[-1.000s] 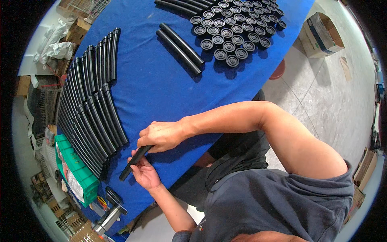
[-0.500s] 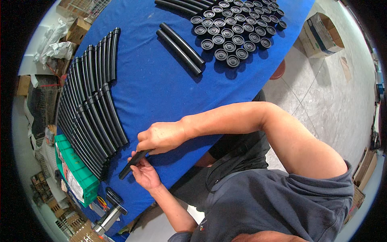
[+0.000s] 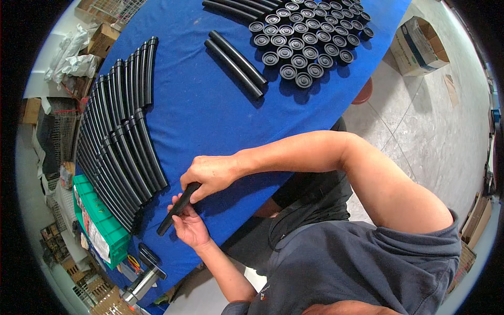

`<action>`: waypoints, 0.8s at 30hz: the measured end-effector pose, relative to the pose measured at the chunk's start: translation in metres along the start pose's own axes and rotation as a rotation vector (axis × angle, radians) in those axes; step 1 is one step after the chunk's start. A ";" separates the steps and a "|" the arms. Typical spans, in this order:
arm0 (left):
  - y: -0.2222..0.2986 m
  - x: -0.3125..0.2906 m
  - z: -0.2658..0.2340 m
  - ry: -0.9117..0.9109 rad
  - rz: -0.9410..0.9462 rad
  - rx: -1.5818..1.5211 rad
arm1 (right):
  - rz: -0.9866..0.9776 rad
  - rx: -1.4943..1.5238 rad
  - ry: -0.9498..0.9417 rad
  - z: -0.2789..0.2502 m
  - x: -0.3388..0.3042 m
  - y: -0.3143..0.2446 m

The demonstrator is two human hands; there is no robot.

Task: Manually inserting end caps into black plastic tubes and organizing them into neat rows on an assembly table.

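Above the front part of the blue-covered table, a short black tube slants from upper right to lower left between both hands. My right hand grips its upper end, thumb on the near side. Lower down, my left hand has its palm turned up, with thumb and fingers closed around the tube's middle. The tube's lower end sticks out past the left fingers. My right fingers partly cover the upper end.
Rows of black tubes lie on the blue cloth at left, beside a green crate. Two loose tubes lie farther back, near many round black caps. A black-and-silver device stands at the near left edge.
My right hand has shifted slightly right and rolled, showing more of the tube's upper end. The left hand has barely moved.
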State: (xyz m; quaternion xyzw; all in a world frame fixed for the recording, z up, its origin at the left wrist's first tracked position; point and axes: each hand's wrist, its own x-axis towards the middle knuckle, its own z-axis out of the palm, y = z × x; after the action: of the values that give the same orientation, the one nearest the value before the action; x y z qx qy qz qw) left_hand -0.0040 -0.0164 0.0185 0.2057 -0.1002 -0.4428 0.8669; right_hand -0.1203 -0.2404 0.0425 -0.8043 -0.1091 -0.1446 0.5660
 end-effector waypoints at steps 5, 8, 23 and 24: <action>0.003 0.001 -0.002 0.056 -0.022 -0.074 | -0.290 -0.322 0.147 0.009 -0.003 0.003; 0.001 0.002 0.000 0.017 -0.013 -0.018 | -0.009 -0.052 -0.015 -0.006 0.002 -0.009; 0.002 0.003 -0.002 0.035 -0.034 -0.070 | -0.313 -0.257 0.270 0.012 -0.001 0.002; 0.002 0.002 -0.003 0.032 -0.028 -0.072 | -0.251 -0.195 0.237 0.009 -0.004 0.001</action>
State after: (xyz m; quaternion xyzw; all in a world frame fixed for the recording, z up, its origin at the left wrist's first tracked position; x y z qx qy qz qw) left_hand -0.0002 -0.0166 0.0163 0.1829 -0.0676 -0.4550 0.8689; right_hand -0.1225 -0.2318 0.0374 -0.8126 -0.1264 -0.3175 0.4720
